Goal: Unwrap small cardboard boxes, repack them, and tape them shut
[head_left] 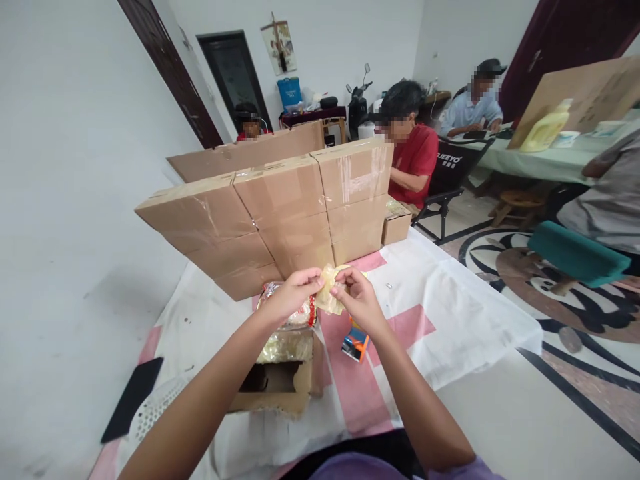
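Note:
Between my two hands, above the table, is a small yellowish clear plastic packet (pixel 327 291). My left hand (pixel 303 285) pinches its left side with thumb and fingers. On the other side my right hand (pixel 356 293) has its fingers closed on the packet too. What the packet contains is too small to make out. Under my left hand lies a shiny printed plastic bag (pixel 301 315) with red edging, partly hidden by the wrist. An orange and blue tape dispenser (pixel 355 343) rests on the cloth below my right hand.
An open cardboard box (pixel 305 393) with clear plastic packets stands near me. Stacked cartons (pixel 285 220) form a wall across the table. A black flat object (pixel 133 400) and a white perforated basket (pixel 155 407) lie left. Several other people sit beyond, one in a red shirt (pixel 420 163).

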`<move>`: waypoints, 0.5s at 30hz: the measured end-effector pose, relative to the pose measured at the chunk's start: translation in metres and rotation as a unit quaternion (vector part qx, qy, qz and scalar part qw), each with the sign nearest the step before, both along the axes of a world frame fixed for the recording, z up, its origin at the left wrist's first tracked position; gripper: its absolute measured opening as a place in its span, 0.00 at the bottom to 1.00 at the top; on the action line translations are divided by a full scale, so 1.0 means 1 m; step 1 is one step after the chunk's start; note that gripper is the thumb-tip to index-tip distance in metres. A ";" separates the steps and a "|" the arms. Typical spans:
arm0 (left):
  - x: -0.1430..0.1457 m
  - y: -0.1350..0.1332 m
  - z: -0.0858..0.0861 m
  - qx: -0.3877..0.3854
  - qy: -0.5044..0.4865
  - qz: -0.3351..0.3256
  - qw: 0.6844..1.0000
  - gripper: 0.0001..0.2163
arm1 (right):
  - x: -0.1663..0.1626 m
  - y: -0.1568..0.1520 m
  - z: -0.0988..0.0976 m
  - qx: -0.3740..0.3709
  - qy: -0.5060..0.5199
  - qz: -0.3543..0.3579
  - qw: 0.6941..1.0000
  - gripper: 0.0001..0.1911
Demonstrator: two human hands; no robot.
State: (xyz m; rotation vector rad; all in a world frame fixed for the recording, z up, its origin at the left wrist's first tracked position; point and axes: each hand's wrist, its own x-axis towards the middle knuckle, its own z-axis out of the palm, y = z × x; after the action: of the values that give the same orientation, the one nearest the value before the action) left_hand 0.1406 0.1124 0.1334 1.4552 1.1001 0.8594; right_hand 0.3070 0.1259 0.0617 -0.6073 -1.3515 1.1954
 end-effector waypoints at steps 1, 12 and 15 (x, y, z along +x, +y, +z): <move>0.003 -0.001 -0.002 -0.026 -0.019 -0.001 0.999 0.14 | -0.002 -0.002 0.000 0.002 0.019 0.007 1.000 0.13; 0.012 -0.027 0.009 0.088 0.232 -0.116 0.962 0.23 | -0.006 -0.014 -0.014 -0.027 0.077 -0.074 0.994 0.20; 0.014 -0.028 0.007 0.108 0.222 -0.088 0.965 0.24 | 0.003 -0.017 -0.008 -0.063 0.100 -0.060 0.991 0.18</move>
State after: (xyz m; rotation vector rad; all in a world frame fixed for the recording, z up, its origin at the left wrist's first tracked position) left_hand 0.1544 0.0840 0.1406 1.9624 1.2044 0.5505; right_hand 0.3097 0.1092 0.0538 -0.6310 -1.0622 1.2148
